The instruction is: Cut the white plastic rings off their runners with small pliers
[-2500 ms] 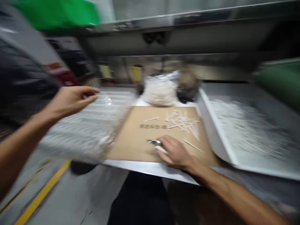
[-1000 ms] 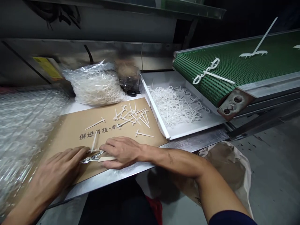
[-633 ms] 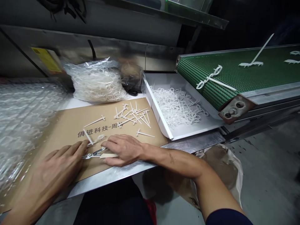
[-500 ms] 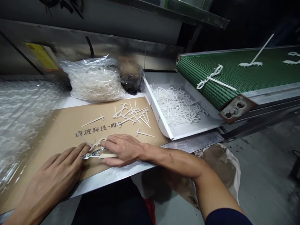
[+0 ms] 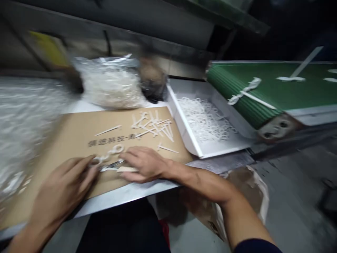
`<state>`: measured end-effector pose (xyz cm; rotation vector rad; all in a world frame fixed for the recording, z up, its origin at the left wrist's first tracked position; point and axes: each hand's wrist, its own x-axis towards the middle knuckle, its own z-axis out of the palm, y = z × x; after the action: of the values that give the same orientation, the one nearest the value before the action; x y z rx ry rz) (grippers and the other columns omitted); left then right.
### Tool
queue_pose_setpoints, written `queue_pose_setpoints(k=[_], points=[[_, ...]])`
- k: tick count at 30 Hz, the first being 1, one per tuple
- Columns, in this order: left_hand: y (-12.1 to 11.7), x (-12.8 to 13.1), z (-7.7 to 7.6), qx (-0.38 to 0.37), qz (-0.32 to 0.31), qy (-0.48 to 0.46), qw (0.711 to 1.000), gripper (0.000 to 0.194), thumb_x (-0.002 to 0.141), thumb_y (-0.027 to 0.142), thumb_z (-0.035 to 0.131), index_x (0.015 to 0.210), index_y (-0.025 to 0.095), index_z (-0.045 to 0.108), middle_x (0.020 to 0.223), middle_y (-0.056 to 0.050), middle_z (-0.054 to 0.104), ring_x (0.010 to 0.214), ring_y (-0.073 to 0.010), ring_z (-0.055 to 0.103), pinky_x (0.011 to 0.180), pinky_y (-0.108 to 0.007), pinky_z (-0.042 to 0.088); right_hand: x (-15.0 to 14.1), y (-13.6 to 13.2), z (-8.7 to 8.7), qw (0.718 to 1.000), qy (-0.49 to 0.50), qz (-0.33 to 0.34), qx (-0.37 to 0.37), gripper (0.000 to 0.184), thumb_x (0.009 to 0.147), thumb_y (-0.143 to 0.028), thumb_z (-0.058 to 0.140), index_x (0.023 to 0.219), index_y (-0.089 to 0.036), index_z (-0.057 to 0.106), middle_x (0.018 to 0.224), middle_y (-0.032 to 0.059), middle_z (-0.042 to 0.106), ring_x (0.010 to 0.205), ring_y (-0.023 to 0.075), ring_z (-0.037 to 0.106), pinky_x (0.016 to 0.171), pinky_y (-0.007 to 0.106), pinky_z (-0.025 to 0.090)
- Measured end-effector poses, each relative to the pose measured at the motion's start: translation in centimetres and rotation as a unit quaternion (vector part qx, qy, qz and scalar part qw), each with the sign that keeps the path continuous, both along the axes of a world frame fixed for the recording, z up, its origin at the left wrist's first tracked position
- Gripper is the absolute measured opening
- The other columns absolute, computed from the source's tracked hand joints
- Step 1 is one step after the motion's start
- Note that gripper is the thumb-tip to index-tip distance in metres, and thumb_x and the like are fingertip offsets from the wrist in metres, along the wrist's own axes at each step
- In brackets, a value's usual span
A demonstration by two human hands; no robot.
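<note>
My left hand (image 5: 65, 186) rests low over the cardboard sheet, its thumb and fingertips pinching one end of a white plastic ringed part (image 5: 106, 155). The fingers hide some of that end. My right hand (image 5: 144, 164) is closed around a pair of nippers (image 5: 113, 165) with cream handles. The nippers' metal jaws point left, just below the part and close to my left fingertips; motion blur hides whether they touch it. Farther back on the cardboard lies a loose pile of thin white plastic sticks (image 5: 155, 126), with single sticks beside it.
Many white ringed pieces fill a white tray (image 5: 185, 133) right of the cardboard (image 5: 79, 131). A green conveyor belt (image 5: 252, 105) carries more white parts above the tray. A clear bag of white pieces (image 5: 112, 86) stands behind, and clear plastic packaging (image 5: 23, 133) lies left.
My left fingers have curled from lying flatter into a pinch on the ringed part. The part's rings now show above the nippers, with a slight gap opened between my hands. The view has swung and blurred.
</note>
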<state>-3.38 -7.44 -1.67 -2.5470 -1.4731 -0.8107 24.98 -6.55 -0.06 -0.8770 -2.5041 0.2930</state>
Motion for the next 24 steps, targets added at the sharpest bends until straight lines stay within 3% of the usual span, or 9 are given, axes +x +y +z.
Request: queue_pose_setpoints(k=[2, 5, 9, 13, 15, 18, 24], points=[[0.0, 0.7, 0.0, -0.018, 0.026, 0.002, 0.999, 0.027, 0.103, 0.039, 0.058, 0.122, 0.022, 0.067, 0.105, -0.007, 0.074, 0.097, -0.0253, 0.070, 0.093, -0.036, 0.054, 0.1, 0.0, 0.0, 0.999, 0.032, 0.014, -0.020, 0.042, 0.100, -0.043, 0.061, 0.127, -0.010, 0.062, 0.111, 0.0172, 0.071, 0.103, 0.0290, 0.068, 0.095, 0.041, 0.056], [-0.1, 1.6, 0.4, -0.028, 0.034, -0.067, 0.997, 0.027, 0.104, 0.032, 0.058, 0.124, 0.016, 0.068, 0.101, -0.007, 0.072, 0.087, -0.0191, 0.069, 0.088, -0.032, 0.055, 0.1, -0.3, 0.5, 0.994, 0.083, 0.032, -0.059, 0.038, 0.101, -0.038, 0.057, 0.125, -0.010, 0.062, 0.110, 0.0194, 0.070, 0.099, 0.0315, 0.067, 0.090, 0.046, 0.057], [-0.8, 2.5, 1.1, -0.001, 0.037, -0.187, 0.982, 0.026, 0.101, 0.025, 0.064, 0.123, 0.014, 0.071, 0.097, -0.005, 0.071, 0.079, -0.0130, 0.066, 0.081, -0.026, 0.056, 0.2, -1.3, 2.0, 0.978, 0.138, 0.015, -0.153, 0.029, 0.105, -0.027, 0.052, 0.128, -0.013, 0.063, 0.109, 0.0139, 0.072, 0.095, 0.0253, 0.070, 0.086, 0.040, 0.057], [-1.7, 3.3, 1.1, 0.025, 0.025, -0.252, 0.967, 0.025, 0.097, 0.021, 0.068, 0.121, 0.015, 0.072, 0.093, -0.005, 0.070, 0.079, -0.0126, 0.066, 0.075, -0.025, 0.056, 0.4, -2.4, 3.1, 0.912, 0.180, -0.015, -0.370, 0.030, 0.107, -0.035, 0.054, 0.128, -0.020, 0.070, 0.106, 0.0078, 0.074, 0.098, 0.0230, 0.071, 0.087, 0.035, 0.056], [-2.0, 3.7, 1.1, 0.045, 0.006, -0.265, 0.963, 0.025, 0.096, 0.020, 0.071, 0.120, 0.014, 0.072, 0.092, -0.005, 0.071, 0.079, -0.0130, 0.066, 0.072, -0.025, 0.056, 0.4, -2.7, 3.4, 0.881, 0.183, -0.025, -0.435, 0.036, 0.109, -0.042, 0.052, 0.130, -0.020, 0.071, 0.100, 0.0071, 0.072, 0.092, 0.0218, 0.070, 0.080, 0.034, 0.056], [-2.3, 4.0, 1.2, 0.077, -0.015, -0.269, 0.960, 0.025, 0.094, 0.019, 0.074, 0.118, 0.011, 0.072, 0.092, -0.007, 0.071, 0.078, -0.0129, 0.067, 0.071, -0.025, 0.057, 0.3, -2.8, 3.5, 0.861, 0.174, -0.039, -0.476, 0.043, 0.108, -0.048, 0.052, 0.134, -0.020, 0.071, 0.096, 0.0071, 0.070, 0.084, 0.0203, 0.067, 0.072, 0.032, 0.054], [-2.3, 3.9, 1.3, 0.076, -0.021, -0.267, 0.960, 0.027, 0.094, 0.021, 0.075, 0.118, 0.011, 0.072, 0.092, -0.007, 0.073, 0.079, -0.0133, 0.068, 0.073, -0.026, 0.058, 0.1, -2.7, 3.6, 0.856, 0.167, -0.041, -0.487, 0.041, 0.108, -0.049, 0.053, 0.132, -0.021, 0.071, 0.095, 0.0061, 0.068, 0.082, 0.0196, 0.063, 0.072, 0.031, 0.052]])
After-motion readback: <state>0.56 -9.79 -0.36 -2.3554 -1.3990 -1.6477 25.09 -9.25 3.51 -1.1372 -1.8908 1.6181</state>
